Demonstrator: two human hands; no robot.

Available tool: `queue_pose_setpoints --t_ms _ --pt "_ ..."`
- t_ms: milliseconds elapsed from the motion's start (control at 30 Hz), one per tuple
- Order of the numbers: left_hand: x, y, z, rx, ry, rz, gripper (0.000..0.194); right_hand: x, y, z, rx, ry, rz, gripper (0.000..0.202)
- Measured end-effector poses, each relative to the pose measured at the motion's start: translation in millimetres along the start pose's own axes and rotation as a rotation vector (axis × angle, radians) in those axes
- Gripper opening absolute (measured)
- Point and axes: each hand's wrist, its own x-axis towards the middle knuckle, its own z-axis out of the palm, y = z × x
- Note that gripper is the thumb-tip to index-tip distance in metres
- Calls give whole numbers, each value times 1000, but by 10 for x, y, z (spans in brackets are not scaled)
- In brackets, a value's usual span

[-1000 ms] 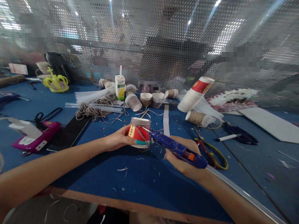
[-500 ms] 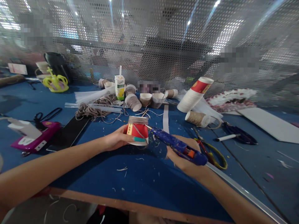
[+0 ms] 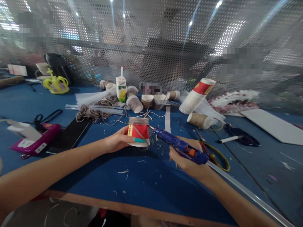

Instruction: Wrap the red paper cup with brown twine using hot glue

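A red and white paper cup (image 3: 139, 130) is held upside down or upright, I cannot tell which, by my left hand (image 3: 120, 138), whose fingers close round its left side. Grey-brown cord (image 3: 138, 121) is wound about the cup's upper end, and a strand slants down across the red band. My right hand (image 3: 187, 154) is wrapped round a blue hot glue gun (image 3: 174, 140) with an orange part on its body. The gun's nozzle points at the cup's right side, close to the wound cord. A long clear glue stick (image 3: 246, 189) runs out of the gun's back.
Behind the cup lie a tangle of cord (image 3: 91, 113), a drink carton (image 3: 121, 89) and several cord-wrapped cups (image 3: 134, 104). A leaning stack of paper cups (image 3: 193, 102), scissors (image 3: 219, 159) and a marker (image 3: 229, 139) are at right. A purple power strip (image 3: 40, 140) lies at left.
The cup and my left hand have shifted slightly left. The glue gun has also moved a little left, its nozzle still by the cup's upper right side.
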Motion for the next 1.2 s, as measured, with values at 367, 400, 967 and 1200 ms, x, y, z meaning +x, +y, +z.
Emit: queue_pose_setpoints --t_ms 367,400,967,1200 --pt "29 -36 -7 34 80 51 55 204 259 -39 -426 89 -12 25" --pt "31 -35 3 40 106 52 57 239 310 -55 -543 111 18 28" --pt "68 -101 4 151 131 98 72 64 55 -36 -106 37 -382 38" --pt "49 -81 54 196 103 88 70 -119 -98 119 24 -361 -380 33"
